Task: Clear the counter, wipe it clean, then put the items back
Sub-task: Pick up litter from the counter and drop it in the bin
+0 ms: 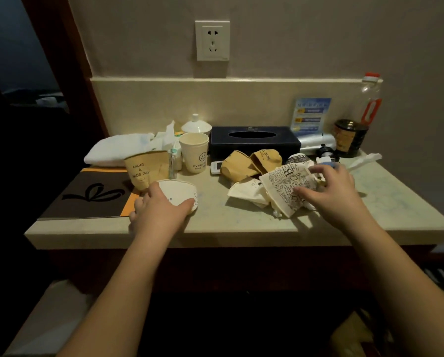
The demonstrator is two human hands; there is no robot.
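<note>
Plainly, the clearing stage has barely begun: the counter (215, 228) remains crowded and no wiping is evident.

At far left lie a folded towel (112, 150) and a dark folder (92, 194). Beside them stands a brown bag (145, 171) printed "Have a nice day". The left hand (159, 207) rests just in front of it, fingers curled around a crushed white cup (179, 193) lying on its side. Behind stand an upright paper cup (194, 152) and a lidded white jar (196, 126). At centre sit a dark tissue box (254, 141) and crumpled brown cups (249, 163).

The right hand (329, 189) grips printed wrappers (285, 186), fingers closing on the paper. At far right stand a bottle (370, 99) and a dark jar (349, 137).

Assessment: both hands are gathering rubbish; removal of remaining items, wiping and replacement are all outstanding.
</note>
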